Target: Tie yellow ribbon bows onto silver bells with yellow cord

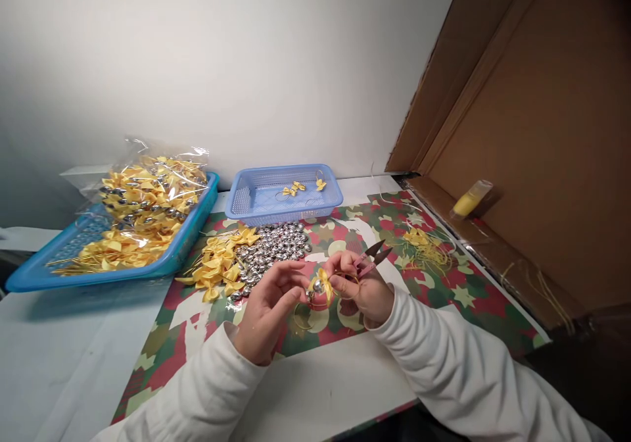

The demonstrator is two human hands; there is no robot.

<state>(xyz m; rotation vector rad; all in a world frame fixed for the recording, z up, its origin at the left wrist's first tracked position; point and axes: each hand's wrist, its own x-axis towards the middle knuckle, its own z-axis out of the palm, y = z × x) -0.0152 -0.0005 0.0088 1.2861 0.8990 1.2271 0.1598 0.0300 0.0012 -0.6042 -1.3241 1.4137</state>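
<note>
Below the frame's center, the right hand [371,294] pinches a yellow bow [324,277] in its grip and also holds pink-handled scissors [365,264]. The left hand [269,310] is at the bow's silver bell [318,287]; I cannot tell whether its grip is clamped.

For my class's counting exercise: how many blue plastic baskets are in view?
2: a large bright-blue plastic basket at left, and a smaller, paler-blue rectangular plastic basket at the back, centre. Any stacked underneath would be hidden.
</note>
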